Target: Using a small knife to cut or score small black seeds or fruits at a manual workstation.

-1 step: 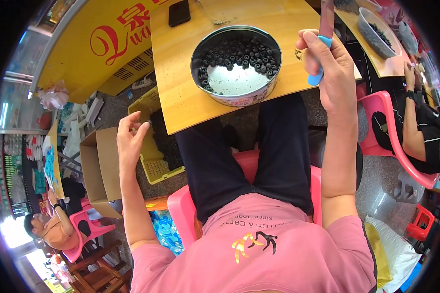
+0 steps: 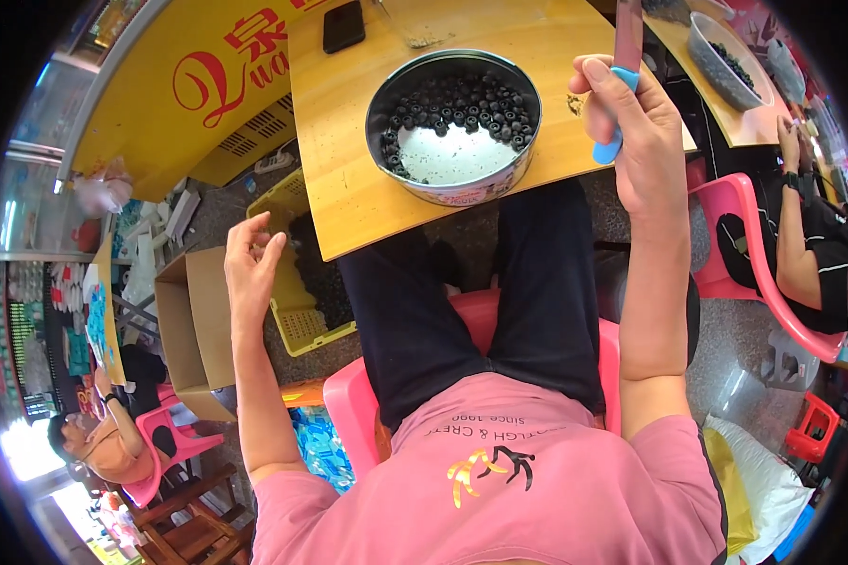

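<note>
In my right hand (image 2: pixel 645 141) is a knife (image 2: pixel 616 113) with a light blue handle; its blade points up and away, cut off by the upper edge. That hand is raised over the table's right side, fingers wrapped round the handle. My left hand (image 2: pixel 252 259) hangs beside the table's left edge with its fingers curled and the thumb apart; I see nothing in it. Between the hands, near the table's front edge, stands a round tin (image 2: pixel 462 193). Many small, round, black pieces (image 2: pixel 466 99) with hollow centres lie in it, heaped toward the far side, leaving the silvery bottom showing in front.
A phone (image 2: pixel 344 26) lies on the wooden table (image 2: pixel 334 141). Below my left hand are a yellow crate (image 2: pixel 301 325) with dark contents and a cardboard box (image 2: pixel 193 320). At right, a person in a pink chair (image 2: pixel 749 250) sits by another table holding a clear tub (image 2: pixel 725 75).
</note>
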Motion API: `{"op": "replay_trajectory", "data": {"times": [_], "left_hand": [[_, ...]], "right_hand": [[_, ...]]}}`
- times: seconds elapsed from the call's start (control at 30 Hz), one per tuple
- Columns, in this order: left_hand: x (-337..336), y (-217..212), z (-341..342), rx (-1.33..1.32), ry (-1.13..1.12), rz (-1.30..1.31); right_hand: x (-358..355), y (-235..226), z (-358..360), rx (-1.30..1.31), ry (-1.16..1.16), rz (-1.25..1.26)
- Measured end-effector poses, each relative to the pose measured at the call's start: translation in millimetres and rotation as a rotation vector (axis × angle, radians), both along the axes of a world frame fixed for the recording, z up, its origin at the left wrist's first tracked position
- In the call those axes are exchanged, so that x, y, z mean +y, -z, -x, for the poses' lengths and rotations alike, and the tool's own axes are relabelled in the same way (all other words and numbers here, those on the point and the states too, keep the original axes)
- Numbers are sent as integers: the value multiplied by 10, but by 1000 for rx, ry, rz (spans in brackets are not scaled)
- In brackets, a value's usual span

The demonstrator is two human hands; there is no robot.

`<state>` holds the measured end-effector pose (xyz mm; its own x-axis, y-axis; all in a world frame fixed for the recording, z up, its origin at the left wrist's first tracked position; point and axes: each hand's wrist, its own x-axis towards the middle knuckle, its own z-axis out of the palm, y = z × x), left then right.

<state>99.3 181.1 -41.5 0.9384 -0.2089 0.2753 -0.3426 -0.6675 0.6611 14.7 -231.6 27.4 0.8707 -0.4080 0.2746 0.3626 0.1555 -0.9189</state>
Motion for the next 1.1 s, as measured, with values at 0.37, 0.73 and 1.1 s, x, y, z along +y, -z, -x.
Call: {"op": "replay_trajectory", "data": {"times": [0.37, 0.73, 1.1], "left_hand": [[-1990, -499, -438, -170, 641, -418], [-2192, -481, -368, 271, 648, 133], [-2102, -708, 155, 94, 591, 357]], "right_hand": [[136, 14, 21, -15, 38, 153], [142, 19, 43, 94, -30, 127], [430, 123, 3, 107, -110, 174]]}}
